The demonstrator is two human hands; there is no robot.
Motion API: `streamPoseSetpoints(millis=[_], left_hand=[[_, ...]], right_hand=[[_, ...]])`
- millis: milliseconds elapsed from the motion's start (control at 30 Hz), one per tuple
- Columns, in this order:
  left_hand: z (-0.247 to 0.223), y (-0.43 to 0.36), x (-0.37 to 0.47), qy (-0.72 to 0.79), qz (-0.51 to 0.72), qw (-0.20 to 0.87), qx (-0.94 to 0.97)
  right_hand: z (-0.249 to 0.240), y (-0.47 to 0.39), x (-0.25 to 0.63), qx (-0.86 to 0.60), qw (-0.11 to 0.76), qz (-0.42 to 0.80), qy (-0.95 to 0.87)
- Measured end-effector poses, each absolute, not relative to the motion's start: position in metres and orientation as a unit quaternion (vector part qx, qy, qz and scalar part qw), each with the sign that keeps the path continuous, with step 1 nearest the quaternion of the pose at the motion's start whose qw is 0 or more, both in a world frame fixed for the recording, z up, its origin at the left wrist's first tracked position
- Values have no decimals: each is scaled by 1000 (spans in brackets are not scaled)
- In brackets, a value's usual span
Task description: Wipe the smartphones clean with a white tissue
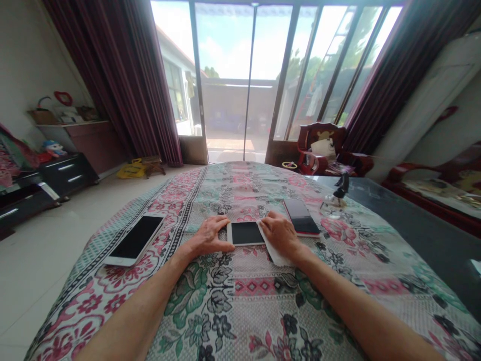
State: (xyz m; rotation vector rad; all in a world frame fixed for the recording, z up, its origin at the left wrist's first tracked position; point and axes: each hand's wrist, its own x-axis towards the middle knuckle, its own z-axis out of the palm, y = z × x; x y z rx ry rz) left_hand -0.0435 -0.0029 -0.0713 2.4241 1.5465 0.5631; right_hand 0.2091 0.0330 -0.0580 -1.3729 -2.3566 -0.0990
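Observation:
A small white phone (248, 233) with a dark screen lies sideways on the patterned tablecloth (259, 301). My left hand (211, 234) grips its left end, thumb at the near edge and fingers at the far edge. Over the right end, my right hand (280, 233) presses a white cloth (276, 256) with bent fingers; the cloth hangs out below the palm. Just beyond the right hand rests a dark phone with a red edge (301, 218). A larger white phone (135, 239) with a black screen lies apart at the left.
A small clear item with a black top (340, 193) stands at the table's right rear. Beyond the table are a wooden armchair (321, 148), a yellow bag (131, 169) on the floor, a black drawer cabinet (69, 173) and glass doors (244, 115).

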Motion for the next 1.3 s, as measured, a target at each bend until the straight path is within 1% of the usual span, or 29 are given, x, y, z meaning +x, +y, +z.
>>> streamPoseSetpoints(millis=[300, 400, 633, 733, 833, 1067, 1200, 1300], left_hand=[[-72, -3, -43, 534, 181, 102, 819], [-70, -4, -43, 533, 182, 106, 820], [-71, -3, -43, 527, 189, 111, 821], [-73, -1, -44, 526, 192, 108, 822], [-75, 0, -44, 528, 192, 105, 821], [-75, -2, -45, 528, 189, 99, 822], [-68, -5, -46, 524, 177, 124, 824], [-63, -6, -50, 514, 161, 154, 828]], right_hand=[[-56, 1, 194, -402, 202, -9, -893], [-56, 8, 197, -419, 197, -16, -886], [-51, 25, 206, -512, 169, -62, -840], [-51, 20, 201, -497, 150, -81, -851], [-52, 11, 194, -454, 154, -81, -874], [-49, -1, 193, -345, 193, -15, -918], [-39, 12, 216, -363, 161, 47, -916], [-36, 24, 235, -385, 157, 83, -906]])
